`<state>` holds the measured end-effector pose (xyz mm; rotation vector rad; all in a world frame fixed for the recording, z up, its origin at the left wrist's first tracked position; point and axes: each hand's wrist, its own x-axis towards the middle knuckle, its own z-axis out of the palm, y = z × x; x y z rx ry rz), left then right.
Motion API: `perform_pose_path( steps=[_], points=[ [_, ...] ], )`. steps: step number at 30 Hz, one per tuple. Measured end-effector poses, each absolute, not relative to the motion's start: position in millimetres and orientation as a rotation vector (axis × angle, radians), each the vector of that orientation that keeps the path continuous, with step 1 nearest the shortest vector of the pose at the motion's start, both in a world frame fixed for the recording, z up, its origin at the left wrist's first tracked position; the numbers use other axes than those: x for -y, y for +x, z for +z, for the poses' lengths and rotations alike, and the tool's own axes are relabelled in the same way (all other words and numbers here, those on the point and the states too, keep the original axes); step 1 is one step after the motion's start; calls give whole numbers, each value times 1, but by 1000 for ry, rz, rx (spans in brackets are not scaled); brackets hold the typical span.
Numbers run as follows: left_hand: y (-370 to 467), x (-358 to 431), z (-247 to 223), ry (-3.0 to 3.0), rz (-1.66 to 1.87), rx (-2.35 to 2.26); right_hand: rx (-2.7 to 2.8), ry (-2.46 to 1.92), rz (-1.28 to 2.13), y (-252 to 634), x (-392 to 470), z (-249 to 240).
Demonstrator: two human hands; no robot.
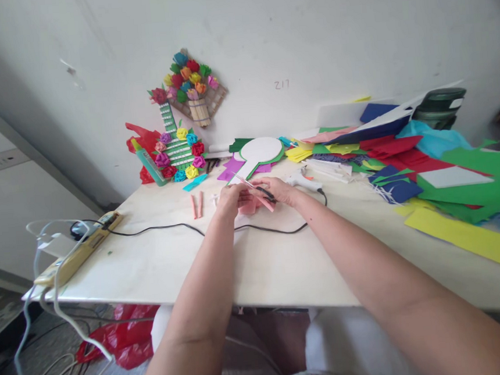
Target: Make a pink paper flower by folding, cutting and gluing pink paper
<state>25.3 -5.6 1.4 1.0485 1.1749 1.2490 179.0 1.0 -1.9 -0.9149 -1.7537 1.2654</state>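
Note:
Both of my hands meet over the middle of the white table. My right hand (276, 190) is closed on black-handled scissors (266, 194), whose blades point up and left. Closed fingers of my left hand (232, 199) are beside the blades, at a piece of pink paper (248, 206). More pink paper hangs below my right fingers. Left of my left hand lie two thin pink paper rolls (197, 205). Just beyond my hands rests a white round shape with a handle (262, 149), edged in green.
A paper-flower guitar (179, 150) and flower basket (199, 111) stand against the wall. Glue bottle (148, 163) at left. Coloured paper (464, 236) is piled right. A glue gun (304, 180) has a black cord (157, 227) crossing to the power strip (80, 249).

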Motion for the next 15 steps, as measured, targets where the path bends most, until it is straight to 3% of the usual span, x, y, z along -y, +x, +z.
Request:
perform_pose_path(
  steps=[15],
  points=[
    [25,2,-3,1029,1266,-1173,1805,-908,1239,176,-1,-2]
  ],
)
